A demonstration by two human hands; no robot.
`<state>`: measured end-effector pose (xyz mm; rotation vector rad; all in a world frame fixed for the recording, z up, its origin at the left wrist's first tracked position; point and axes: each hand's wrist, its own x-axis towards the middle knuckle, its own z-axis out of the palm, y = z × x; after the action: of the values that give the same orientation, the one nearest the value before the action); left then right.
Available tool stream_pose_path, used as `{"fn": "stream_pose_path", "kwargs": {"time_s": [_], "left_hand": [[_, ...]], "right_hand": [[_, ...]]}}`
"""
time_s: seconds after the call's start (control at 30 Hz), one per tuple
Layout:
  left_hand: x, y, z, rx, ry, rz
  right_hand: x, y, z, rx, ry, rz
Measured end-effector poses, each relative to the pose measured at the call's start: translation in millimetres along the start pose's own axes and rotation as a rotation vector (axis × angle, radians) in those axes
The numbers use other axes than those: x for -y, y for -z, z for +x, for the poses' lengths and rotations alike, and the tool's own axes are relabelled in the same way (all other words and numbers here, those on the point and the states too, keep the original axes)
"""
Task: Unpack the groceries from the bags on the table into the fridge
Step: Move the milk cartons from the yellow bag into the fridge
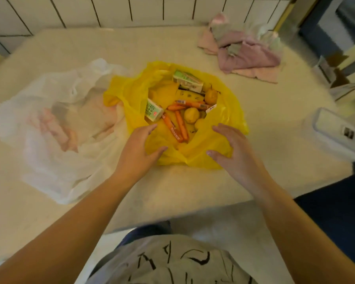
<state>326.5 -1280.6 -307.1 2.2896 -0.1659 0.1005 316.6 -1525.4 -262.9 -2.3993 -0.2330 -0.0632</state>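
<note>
Broadly, a pale speckled table (pixel 172 46) fills the view, butted against a white-tiled wall; its surface looks smooth and hard, so bags will likely slide on it rather than snag. No fridge can be made out with certainty.

White bag (pixel 55 128), largest item, lies slumped at the left, thin and translucent, with pinkish contents showing through; what they are cannot be told. Crumpled pink cloths (pixel 248 52) sit at the far right.

Yellow bag (pixel 217 138), centre, mouth spread wide. Thin film, limp, probably slippery; better to lift goods out singly than hoist by the plastic. Left hand (pixel 135 152) and right hand (pixel 234 148) rest on its near rim, fingers loosely spread, gripping nothing.

Inside, by size: two green drink cartons (pixel 188 79), one near the far rim and one at the left edge, stiff and light-looking, best taken across the flat sides. Orange wrapped sticks (pixel 181 126), possibly sausages, slick and bendable; pinch mid-length. Round yellow fruit (pixel 191 115), firm but bruisable, suit a cupped palm.
</note>
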Motion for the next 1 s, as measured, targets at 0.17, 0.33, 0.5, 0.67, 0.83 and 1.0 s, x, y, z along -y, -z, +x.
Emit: {"fn": "stream_pose_path", "kwargs": {"time_s": [0.17,0.33,0.5,0.67,0.83,1.0], "left_hand": [[-3.4,-3.0,47.8,-0.049,-0.062,0.012],[8.8,-10.2,77.5,-0.061,-0.092,0.15],[24.8,-15.4,91.5,-0.037,-0.219,0.342],[52.4,-14.7,112.7,0.09,-0.212,0.483],[66.9,-14.2,131.7,0.234,-0.27,0.624],[79.7,-15.8,142.0,0.292,-0.278,0.7]], "right_hand": [[-15.0,11.0,55.6,-0.003,0.04,0.051],[-34.6,17.0,109.8,0.065,0.108,0.003],[-53.4,16.1,164.0,0.184,0.211,-0.029],[-48.1,-12.3,201.2,0.33,0.305,-0.029],[-34.7,-57.7,225.8,0.547,0.385,-0.151],[-33.6,-93.7,236.3,0.672,0.433,-0.319]]}}
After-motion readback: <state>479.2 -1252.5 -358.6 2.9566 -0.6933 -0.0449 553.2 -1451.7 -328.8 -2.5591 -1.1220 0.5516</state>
